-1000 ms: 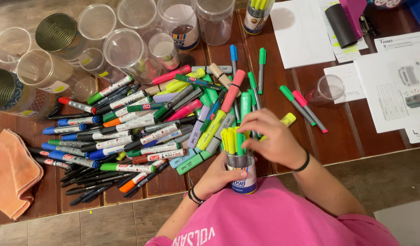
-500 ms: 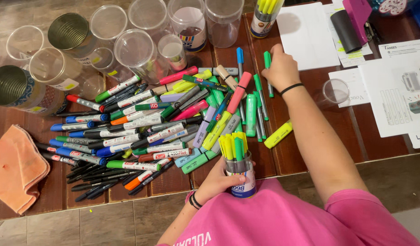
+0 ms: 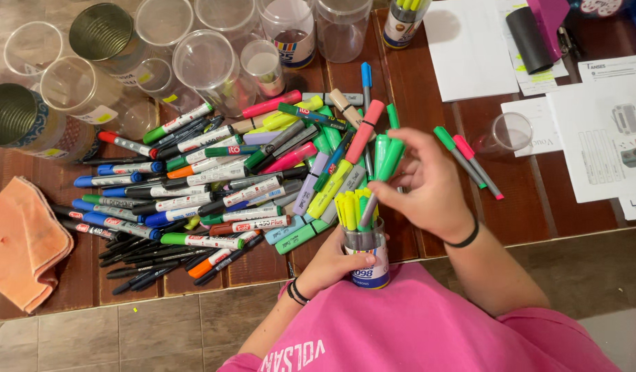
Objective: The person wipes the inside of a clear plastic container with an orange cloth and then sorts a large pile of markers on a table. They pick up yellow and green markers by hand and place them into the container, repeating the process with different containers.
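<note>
My left hand [image 3: 335,262] grips a small clear jar [image 3: 367,253] at the table's near edge; it holds several yellow and green highlighters. My right hand [image 3: 428,182] hovers just above and right of the jar, holding a green highlighter [image 3: 387,160] whose lower end points into the jar. A big heap of markers and pens [image 3: 214,179] in many colours spreads to the left of both hands. A black band sits on each wrist.
Empty clear plastic cups [image 3: 207,58], two metal tins [image 3: 104,31] and jars stand along the far edge. An orange cloth [image 3: 21,241] lies at the left. Two loose markers [image 3: 469,162], a small cup [image 3: 507,131] and paper sheets [image 3: 600,124] lie to the right.
My right hand reached out to the far markers, took a green highlighter and has come back to the jar. My left hand has stayed on the jar.
</note>
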